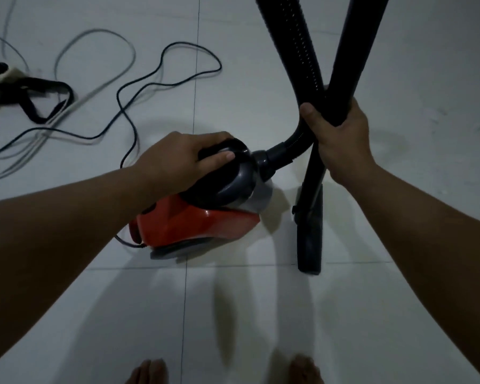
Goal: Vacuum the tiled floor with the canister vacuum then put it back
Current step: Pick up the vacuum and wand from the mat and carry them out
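A red and grey canister vacuum (194, 223) sits on the white tiled floor (261, 314) in the middle of the view. My left hand (183, 159) grips the black handle on top of the canister. My right hand (341, 134) holds the black wand (355, 56) and the ribbed hose (297, 51) together where they cross. The hose curves down into the canister's front socket. Below my right hand the wand runs down to the dark floor nozzle (311, 239), which stands on the tiles right of the canister.
The vacuum's black power cord (161, 81) loops over the tiles at the upper left, beside grey cables (94, 34) and a light bag with black straps (34, 92). My bare feet (150, 372) show at the bottom edge.
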